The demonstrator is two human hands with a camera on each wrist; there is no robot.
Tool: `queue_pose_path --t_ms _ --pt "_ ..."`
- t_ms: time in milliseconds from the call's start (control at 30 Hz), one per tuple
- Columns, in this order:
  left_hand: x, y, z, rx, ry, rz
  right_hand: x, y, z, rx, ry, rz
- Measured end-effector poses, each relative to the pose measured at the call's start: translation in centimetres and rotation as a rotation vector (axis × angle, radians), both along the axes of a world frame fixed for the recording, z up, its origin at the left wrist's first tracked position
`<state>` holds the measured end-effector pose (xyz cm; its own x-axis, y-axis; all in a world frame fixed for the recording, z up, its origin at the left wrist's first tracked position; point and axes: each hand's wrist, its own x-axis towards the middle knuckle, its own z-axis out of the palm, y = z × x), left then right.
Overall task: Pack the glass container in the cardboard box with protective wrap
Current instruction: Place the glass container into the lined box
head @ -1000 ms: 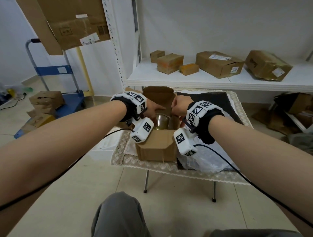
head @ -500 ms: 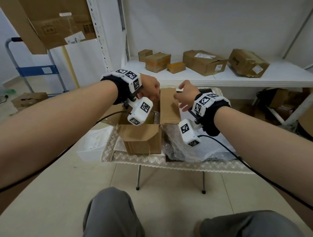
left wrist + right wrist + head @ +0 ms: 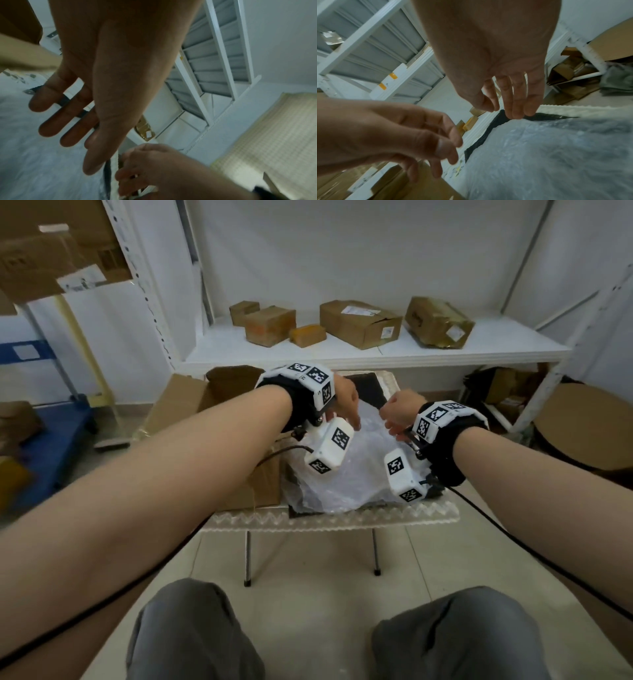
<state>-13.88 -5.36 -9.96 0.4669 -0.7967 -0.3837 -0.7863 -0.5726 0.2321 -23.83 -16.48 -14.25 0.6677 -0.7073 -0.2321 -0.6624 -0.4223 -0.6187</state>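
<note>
Left hand (image 3: 344, 402) and right hand (image 3: 399, 414) both hover over the bubble wrap (image 3: 356, 470), empty. Left hand: fingers straight, loosely spread, palm down, holding nothing (clear in the left wrist view). Right hand: fingers hanging, relaxed, tips right at the wrap's far edge by the black mat (image 3: 498, 121); whether they touch it, can't tell. No pinch visible on either side.

Key relation: wrap lies directly below and toward the person from both hands, its far edge at the fingertips. The right hand is nearer that edge; the left hand sits over the wrap's left side, next to the cardboard box (image 3: 205, 419). Long axis of the sheet unclear, it's crumpled.

Box is left of the left hand, touching or just beside the wrap, flaps up. The glass container is not visible now, judged to be inside the box but hidden by the left arm.

Wrap looks clear-whitish, crinkly, loose, heaped.

Judgement: the next move is probably grabbing the wrap to take it to the box.
</note>
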Motion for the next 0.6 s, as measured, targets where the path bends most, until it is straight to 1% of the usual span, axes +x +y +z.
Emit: queue_pose_path --t_ms 100,300,400,500,533,600 --pt "-1.4 -1.2 -2.3 0.051 -0.012 -0.001 -1.4 -1.0 -1.0 0.028 0.015 -0.036" --pt "-3.6 -2.8 -7.0 0.174 0.028 0.000 -3.3 -2.2 -2.5 0.083 0.028 -0.056" --pt "-3.2 -3.7 -9.6 0.247 -0.033 0.001 -3.8 -2.5 -3.2 0.125 0.019 -0.065" --pt "-1.8 -4.4 -13.0 0.319 -0.060 -0.053 -4.0 -2.7 -3.6 0.175 0.013 -0.078" --pt "-1.6 -4.4 -13.8 0.321 -0.054 -0.063 -4.0 -2.7 -3.8 0.193 0.010 -0.084" --pt "-1.7 -4.7 -14.8 0.307 -0.103 -0.064 -4.2 -2.8 -4.1 0.222 -0.006 -0.104"
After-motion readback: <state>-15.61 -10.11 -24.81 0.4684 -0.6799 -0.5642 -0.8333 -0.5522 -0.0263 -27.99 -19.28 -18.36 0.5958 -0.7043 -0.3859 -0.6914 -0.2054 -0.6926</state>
